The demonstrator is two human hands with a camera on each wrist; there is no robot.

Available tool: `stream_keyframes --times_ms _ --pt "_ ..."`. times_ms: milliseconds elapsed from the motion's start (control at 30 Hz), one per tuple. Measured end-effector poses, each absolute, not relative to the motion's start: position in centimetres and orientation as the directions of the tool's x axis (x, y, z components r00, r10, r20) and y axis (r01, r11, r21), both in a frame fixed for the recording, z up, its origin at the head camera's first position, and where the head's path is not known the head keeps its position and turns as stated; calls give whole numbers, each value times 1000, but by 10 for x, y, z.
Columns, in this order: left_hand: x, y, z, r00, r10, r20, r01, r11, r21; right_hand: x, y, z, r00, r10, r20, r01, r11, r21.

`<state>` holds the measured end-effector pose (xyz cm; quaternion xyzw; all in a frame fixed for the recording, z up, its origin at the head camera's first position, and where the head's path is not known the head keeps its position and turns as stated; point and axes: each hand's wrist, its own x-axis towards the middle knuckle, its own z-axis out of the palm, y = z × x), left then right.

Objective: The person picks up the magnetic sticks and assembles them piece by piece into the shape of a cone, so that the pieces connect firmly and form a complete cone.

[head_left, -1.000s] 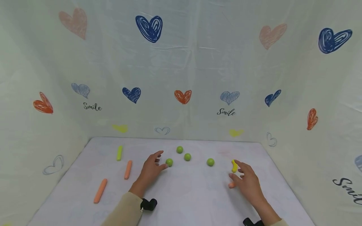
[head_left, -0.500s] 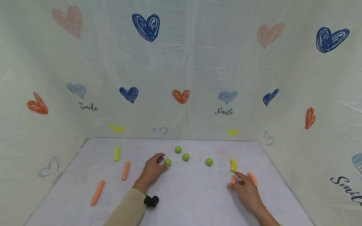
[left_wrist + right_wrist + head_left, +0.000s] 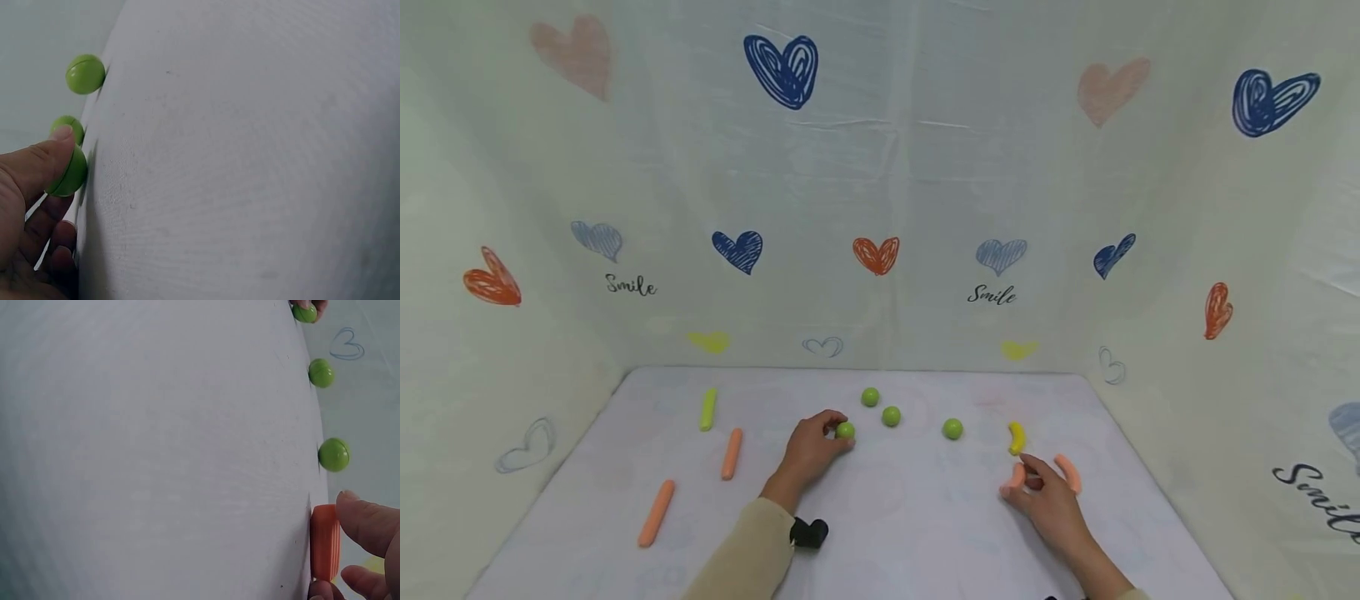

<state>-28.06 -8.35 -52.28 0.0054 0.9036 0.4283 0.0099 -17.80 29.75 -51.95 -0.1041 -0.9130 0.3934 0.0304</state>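
My left hand [image 3: 812,450] pinches a small green ball [image 3: 846,431] near the middle of the table. In the left wrist view the thumb lies over this glossy, seamed ball [image 3: 72,175] and fingers curl behind it. At the right, my right hand [image 3: 1051,498] has thumb and fingers around a short curved orange piece [image 3: 1017,475]. The right wrist view shows ridges along the orange piece [image 3: 325,544], with the thumb at one end and fingertips at the other. A yellow curved piece [image 3: 1017,437] lies just beyond the right fingertips, and another orange curved piece [image 3: 1068,473] beside the knuckles.
Beyond and between the hands sit more green balls, one at the back [image 3: 870,397], one nearer [image 3: 891,416] and one to the right [image 3: 952,428]. On the left lie two straight orange sticks [image 3: 657,513] and a yellow-green stick [image 3: 708,409]. A heart-printed curtain [image 3: 925,208] surrounds the white table [image 3: 910,533].
My left fingers have closed around the green ball. My right hand has drawn back from beside the yellow piece and taken hold of the orange curved piece, uncovering the other orange one.
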Motion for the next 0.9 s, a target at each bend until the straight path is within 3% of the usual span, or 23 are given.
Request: stream_keyframes --times_ms 267,600,900 --pt "-279 -85 -524 -1000 17 -21 -6 641 767 -180 295 -517 -980 193 -52 167 645 -745" --pt "-278 -87 -524 -999 35 -17 9 644 765 -187 302 -511 -986 57 -155 154 662 -734" --pt "-275 -88 -522 -998 55 -14 24 636 772 -195 305 -504 -986 -48 -157 82 687 -722"
